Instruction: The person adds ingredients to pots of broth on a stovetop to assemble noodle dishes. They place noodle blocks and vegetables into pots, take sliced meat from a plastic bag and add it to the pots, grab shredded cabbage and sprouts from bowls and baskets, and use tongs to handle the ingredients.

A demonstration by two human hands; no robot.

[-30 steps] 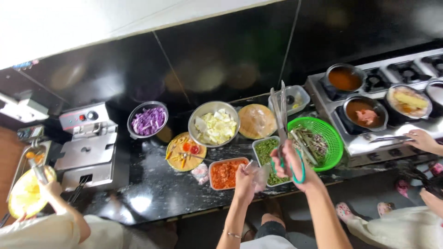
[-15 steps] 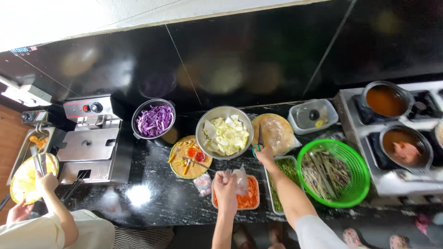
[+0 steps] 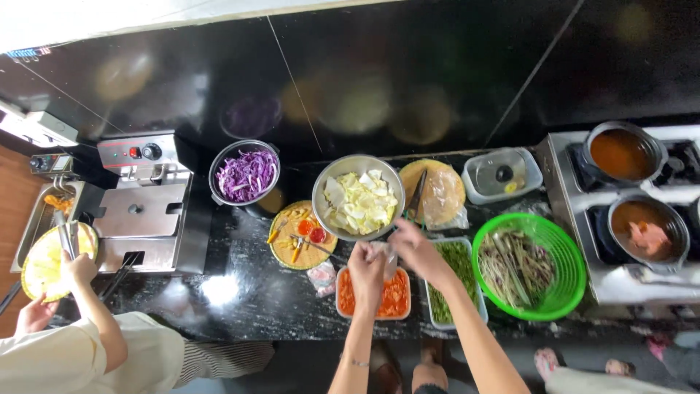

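Purple shredded cabbage (image 3: pixel 246 175) fills 1 steel bowl, pale yellow-green cabbage pieces (image 3: pixel 360 203) another, orange shreds (image 3: pixel 373 295) a clear tub, the basket (image 3: pixel 572 284) of brownish stalks is bright green, and 2 pots (image 3: pixel 623 155) hold orange-brown sauce on the black speckled counter (image 3: pixel 240 299).

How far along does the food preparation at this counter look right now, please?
Done: purple cabbage, pale cabbage, orange shreds and greens sit cut in containers. In hand: left hand and right hand meet over the orange tray, pinching something small and unclear. Left: two pots sit on the stove.
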